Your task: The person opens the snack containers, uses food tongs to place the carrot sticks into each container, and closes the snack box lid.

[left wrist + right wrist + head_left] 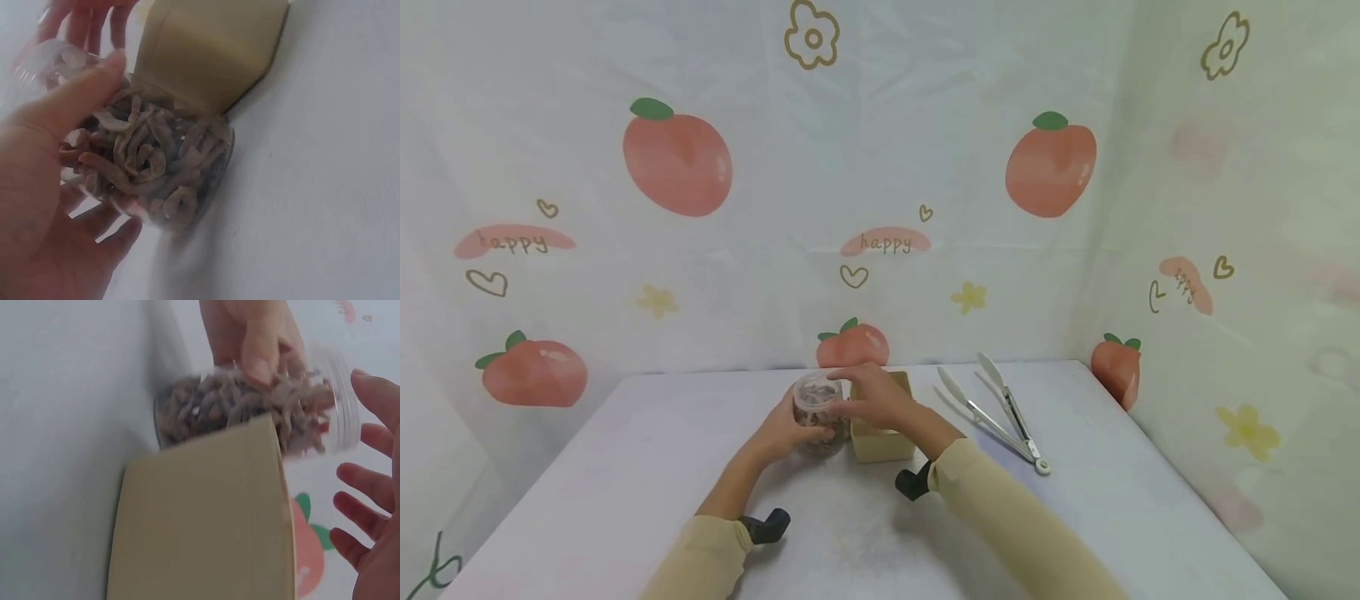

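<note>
A clear plastic jar is filled with brownish, curled strips of what looks like dried food. My left hand grips the jar around its side, with the thumb across the front in the left wrist view. A clear ridged lid covers the jar's mouth. My right hand reaches over a beige box towards this lid. Seen from the right wrist, its fingers are spread and gently bent beside the lid, with the index fingertip very near the rim. Whether any fingertip touches it is hard to tell.
The open-topped beige box stands on the white table, just right of the jar. Further right lie metal tongs with pale tips, arms spread apart. A printed cloth hangs behind and along the right side.
</note>
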Available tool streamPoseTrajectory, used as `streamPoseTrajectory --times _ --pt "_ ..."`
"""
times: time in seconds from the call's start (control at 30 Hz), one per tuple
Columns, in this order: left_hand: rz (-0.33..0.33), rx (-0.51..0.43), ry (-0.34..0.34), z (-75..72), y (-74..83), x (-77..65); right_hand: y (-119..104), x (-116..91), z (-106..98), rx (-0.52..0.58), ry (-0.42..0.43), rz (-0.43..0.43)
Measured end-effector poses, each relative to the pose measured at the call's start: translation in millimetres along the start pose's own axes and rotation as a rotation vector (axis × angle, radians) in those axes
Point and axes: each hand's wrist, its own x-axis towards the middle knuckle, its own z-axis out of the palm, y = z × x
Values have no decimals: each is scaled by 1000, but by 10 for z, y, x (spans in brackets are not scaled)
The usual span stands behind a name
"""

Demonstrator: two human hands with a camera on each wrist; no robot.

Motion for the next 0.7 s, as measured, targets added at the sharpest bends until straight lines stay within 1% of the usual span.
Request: streamPoseTrajectory --times 0.03,0.07,0.23,0.3,0.4,0.47,0.57,0.7 --pt "-8 8 -3 -7 1 -7 28 -26 -20 3 5 7" --pt "-14 20 -3 -8 -55 12 57 -55 -42 7 11 15" --pt "-36 91 -12 -83 -64 -54 231 -218 -159 -12 31 76" --pt "-10 126 -19 -129 -70 -79 310 -289 -208 -30 43 99" --pt "29 181 -8 -205 -98 -121 412 -418 -303 -47 64 146" --pt "42 224 8 -257 -122 -158 483 -513 -372 -60 85 173" --pt "48 285 55 -335 -162 -220 603 -655 -479 -93 112 214" --pt "103 355 140 -428 -226 -301 797 -854 -610 -139 147 241"
